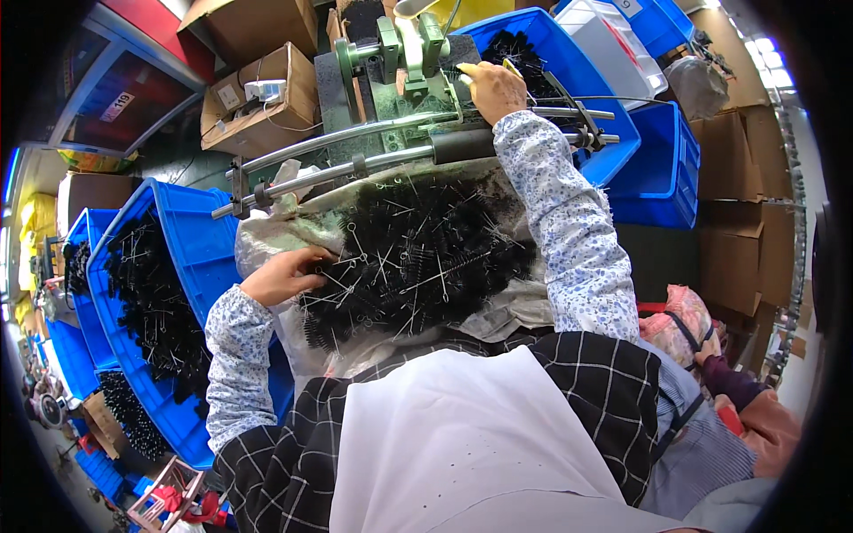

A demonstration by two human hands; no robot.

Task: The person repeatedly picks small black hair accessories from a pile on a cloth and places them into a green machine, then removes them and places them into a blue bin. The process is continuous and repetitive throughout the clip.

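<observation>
Blue plastic makes up the big bin [197, 235] on the L, w/ lots of black brushes [147, 302] in it. Next is a blue tub [564, 58], top R, also w/ black stuff inside. Btwn them, at the top, sits a green machine [413, 62]. Below it, a crinkly pale sheet [277, 242] is spread in front of the person, & the brush pile [426, 266] lies on it, all jumbled. Up L is a cardboard box [275, 131]. Two shiny bars [315, 180] run across, btwn machine & pile.

R hand [498, 96] is up by the machine, fingers bent in; can't tell if it's holding anything. L hand [278, 279] is at the pile's L edge, thumb & fingers a little bit apart; can't tell if a brush is btwn them. Smallest: yellow finger covers [468, 68] on the R hand, & tiny wire loops [351, 227] near the L hand's fingertips.
</observation>
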